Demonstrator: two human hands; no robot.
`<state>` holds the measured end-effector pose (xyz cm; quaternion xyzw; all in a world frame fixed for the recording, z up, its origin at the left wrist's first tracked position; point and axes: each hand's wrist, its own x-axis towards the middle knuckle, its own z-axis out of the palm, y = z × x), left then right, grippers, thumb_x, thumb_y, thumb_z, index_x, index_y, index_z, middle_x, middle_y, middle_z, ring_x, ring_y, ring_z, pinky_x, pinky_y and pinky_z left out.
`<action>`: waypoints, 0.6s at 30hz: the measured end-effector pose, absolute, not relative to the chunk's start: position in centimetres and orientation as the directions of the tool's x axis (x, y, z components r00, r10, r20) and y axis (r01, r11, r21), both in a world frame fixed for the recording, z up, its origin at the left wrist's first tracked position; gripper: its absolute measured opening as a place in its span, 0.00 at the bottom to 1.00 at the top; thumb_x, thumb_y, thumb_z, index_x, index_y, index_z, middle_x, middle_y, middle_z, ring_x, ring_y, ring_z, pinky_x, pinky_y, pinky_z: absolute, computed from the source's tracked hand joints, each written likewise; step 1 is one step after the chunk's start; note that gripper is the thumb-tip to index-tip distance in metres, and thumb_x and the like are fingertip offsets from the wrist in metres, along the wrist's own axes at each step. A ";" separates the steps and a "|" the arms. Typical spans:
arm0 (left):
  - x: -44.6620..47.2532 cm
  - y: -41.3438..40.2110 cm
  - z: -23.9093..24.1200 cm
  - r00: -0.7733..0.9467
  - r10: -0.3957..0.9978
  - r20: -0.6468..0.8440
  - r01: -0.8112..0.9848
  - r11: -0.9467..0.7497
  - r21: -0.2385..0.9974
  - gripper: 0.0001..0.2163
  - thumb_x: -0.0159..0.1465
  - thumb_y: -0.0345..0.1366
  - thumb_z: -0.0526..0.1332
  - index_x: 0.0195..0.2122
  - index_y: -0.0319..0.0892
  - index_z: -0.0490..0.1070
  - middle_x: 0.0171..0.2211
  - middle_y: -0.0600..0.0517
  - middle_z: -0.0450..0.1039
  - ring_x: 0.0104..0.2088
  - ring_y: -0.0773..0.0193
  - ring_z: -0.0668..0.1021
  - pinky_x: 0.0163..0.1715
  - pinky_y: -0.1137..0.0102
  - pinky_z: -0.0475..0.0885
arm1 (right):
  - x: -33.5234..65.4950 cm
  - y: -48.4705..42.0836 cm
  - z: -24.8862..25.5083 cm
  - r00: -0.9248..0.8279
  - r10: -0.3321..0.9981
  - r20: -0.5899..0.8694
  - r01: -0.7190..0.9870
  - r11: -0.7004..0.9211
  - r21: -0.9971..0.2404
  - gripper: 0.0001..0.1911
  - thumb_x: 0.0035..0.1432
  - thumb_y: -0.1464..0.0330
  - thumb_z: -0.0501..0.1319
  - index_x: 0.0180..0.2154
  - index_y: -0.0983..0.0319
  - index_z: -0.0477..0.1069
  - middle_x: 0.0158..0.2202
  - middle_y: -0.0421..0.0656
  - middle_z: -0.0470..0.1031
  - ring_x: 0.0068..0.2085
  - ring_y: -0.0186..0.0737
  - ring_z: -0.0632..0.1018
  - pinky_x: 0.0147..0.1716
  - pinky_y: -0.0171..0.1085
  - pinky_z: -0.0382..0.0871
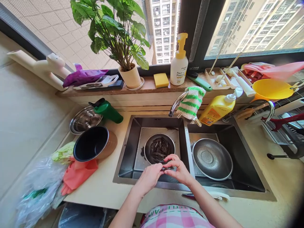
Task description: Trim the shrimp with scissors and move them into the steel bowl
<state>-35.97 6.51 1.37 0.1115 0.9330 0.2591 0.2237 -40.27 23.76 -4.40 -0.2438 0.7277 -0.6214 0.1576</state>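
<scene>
Over the near edge of the left sink (135, 158), my left hand (150, 177) and my right hand (179, 171) meet, fingers closed around one dark shrimp (168, 169). Most of its body is hidden by the fingers. Just beyond them, a round metal bowl (174, 151) stands in the sink with several dark, glossy shrimp (160, 146) inside. A small dark clump (142, 152) lies on the sink floor left of the bowl. Scissors with white handles (219, 196) lie on the counter in front of the sink, partly behind my right forearm.
The right sink holds a wide grey pan (212, 160). A green-striped cloth (192, 103) hangs on the faucet (177, 103), beside a yellow soap bottle (217, 109). To the left stand a dark-lined pot (91, 144), a green bottle (109, 110) and coral rubber gloves (79, 174).
</scene>
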 end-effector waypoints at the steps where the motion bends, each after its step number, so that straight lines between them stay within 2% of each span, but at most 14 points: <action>1: -35.9 6.5 1.3 -0.876 0.320 -0.360 0.088 0.842 0.533 0.08 0.64 0.36 0.47 0.35 0.42 0.64 0.33 0.51 0.71 0.33 0.63 0.72 0.30 0.73 0.63 | -40.3 23.8 -4.4 -0.832 -0.552 0.063 -0.144 0.105 -0.984 0.09 0.47 0.60 0.65 0.33 0.54 0.76 0.40 0.43 0.70 0.45 0.41 0.68 0.47 0.43 0.61; 6: -35.8 6.7 1.2 -0.885 0.304 -0.353 0.071 0.837 0.542 0.08 0.64 0.36 0.47 0.34 0.42 0.63 0.33 0.51 0.70 0.33 0.64 0.72 0.30 0.73 0.62 | -40.2 23.9 -4.3 -0.835 -0.549 0.023 -0.090 0.096 -0.991 0.09 0.46 0.60 0.65 0.32 0.56 0.76 0.41 0.43 0.69 0.46 0.41 0.68 0.47 0.42 0.61; 10: -35.8 6.6 1.4 -0.890 0.286 -0.355 0.059 0.844 0.533 0.06 0.64 0.35 0.48 0.33 0.43 0.63 0.32 0.52 0.70 0.32 0.64 0.72 0.29 0.73 0.61 | -40.2 23.9 -4.0 -0.835 -0.549 0.032 -0.123 0.129 -0.984 0.12 0.44 0.60 0.66 0.34 0.55 0.75 0.42 0.44 0.68 0.47 0.42 0.67 0.48 0.42 0.60; 18: -35.7 6.7 1.0 -0.902 0.280 -0.328 0.022 0.789 0.614 0.08 0.64 0.35 0.47 0.32 0.42 0.63 0.31 0.51 0.69 0.31 0.64 0.70 0.29 0.73 0.61 | -40.4 23.7 -3.7 -0.833 -0.547 0.085 -0.194 0.145 -0.970 0.07 0.47 0.62 0.65 0.31 0.54 0.76 0.40 0.42 0.70 0.47 0.41 0.66 0.48 0.43 0.59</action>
